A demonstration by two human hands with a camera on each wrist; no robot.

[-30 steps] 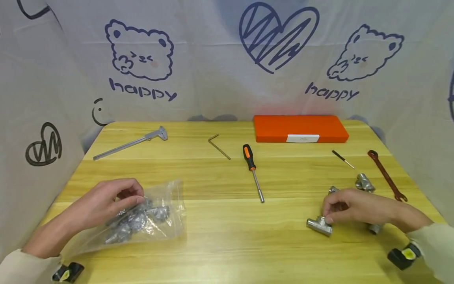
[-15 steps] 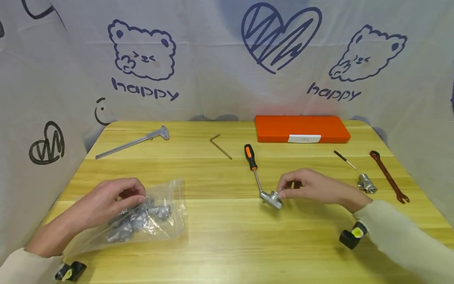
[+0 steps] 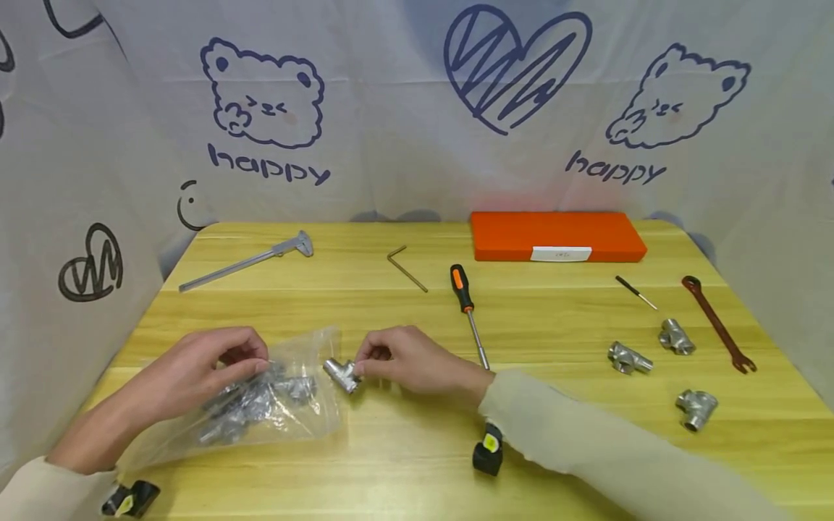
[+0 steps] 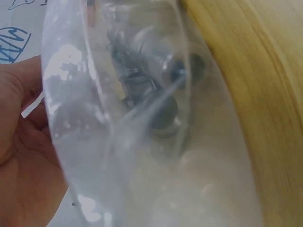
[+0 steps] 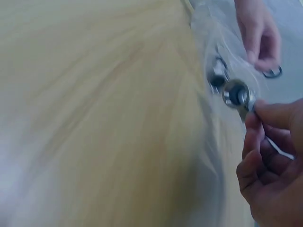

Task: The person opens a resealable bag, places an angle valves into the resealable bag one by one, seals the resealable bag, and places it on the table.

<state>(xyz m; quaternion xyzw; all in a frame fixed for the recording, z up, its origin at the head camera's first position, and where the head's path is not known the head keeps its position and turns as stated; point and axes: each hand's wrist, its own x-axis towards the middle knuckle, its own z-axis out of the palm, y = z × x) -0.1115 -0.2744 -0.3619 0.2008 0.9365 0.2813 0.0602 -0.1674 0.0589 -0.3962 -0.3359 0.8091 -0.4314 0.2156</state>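
Note:
My left hand [image 3: 195, 369] pinches the upper edge of a clear plastic bag [image 3: 322, 416] at the left of the table. Several metal pipe fittings [image 3: 250, 405] lie inside the bag, seen through the film. Between the thumb and fingers of my right hand [image 3: 410, 362] is a silver tee pipe fitting [image 3: 342, 375], held just beside the bag's right edge. In the right wrist view the round open end of this tee fitting [image 5: 235, 93] faces the camera, and the bag is close behind it. The left wrist view shows the bag [image 4: 94, 142] in front of the left palm.
Three loose tee fittings [image 3: 629, 357] lie at the right, near a red-brown wrench [image 3: 717, 322] and a small black screwdriver [image 3: 635, 291]. Mid-table are an orange-black screwdriver [image 3: 461, 289] and a hex key [image 3: 407, 269]. Farther back lie a caliper [image 3: 247, 264] and an orange box [image 3: 557, 235].
From the right side, my right hand has carried the tee fitting leftward across the table to the bag. The left hand has stayed at the bag.

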